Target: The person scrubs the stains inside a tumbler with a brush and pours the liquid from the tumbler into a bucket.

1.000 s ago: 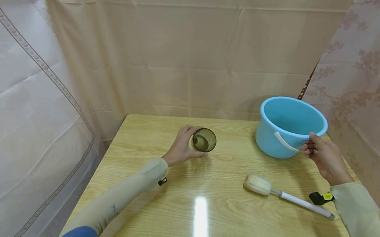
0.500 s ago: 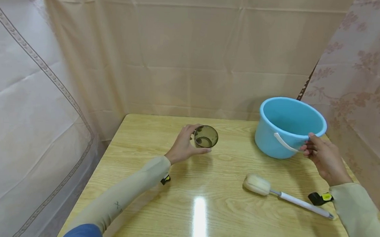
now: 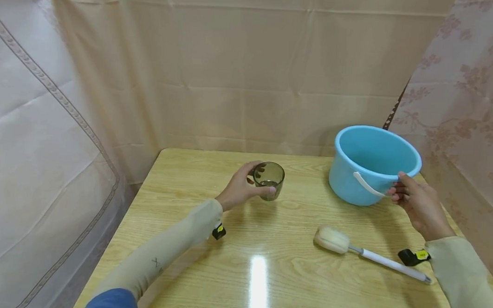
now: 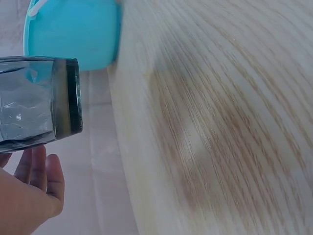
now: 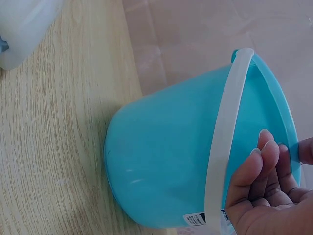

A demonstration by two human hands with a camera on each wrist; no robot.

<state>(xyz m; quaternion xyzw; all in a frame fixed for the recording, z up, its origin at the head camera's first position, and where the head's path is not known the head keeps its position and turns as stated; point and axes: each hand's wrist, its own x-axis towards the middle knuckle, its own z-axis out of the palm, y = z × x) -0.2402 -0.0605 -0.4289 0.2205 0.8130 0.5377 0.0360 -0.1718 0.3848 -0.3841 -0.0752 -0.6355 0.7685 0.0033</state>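
My left hand (image 3: 243, 189) grips a dark tinted drinking glass (image 3: 270, 174) around its side, thumb in front. In the left wrist view the glass (image 4: 32, 105) is off the table, its thick base toward the tabletop. Over at the right, my right hand (image 3: 422, 209) pinches the near rim of a light blue bucket (image 3: 345, 178). The right wrist view has the thumb and curled fingers (image 5: 266, 161) on either side of the rim. The white bail handle (image 5: 222, 132) hangs down the bucket's side. A bottle brush (image 3: 333, 239) with a pale sponge head lies below the bucket.
Everything stands on a wood-grain table (image 3: 298, 291). Cloth curtains (image 3: 242, 79) hang behind and at both sides, close to the table's back edge. The brush's white handle (image 3: 391, 264) reaches under the right wrist's camera mount.
The glass has been tipped more upright in my left hand and moved slightly right, so more of its side shows. My right hand keeps its grip on the bucket rim.
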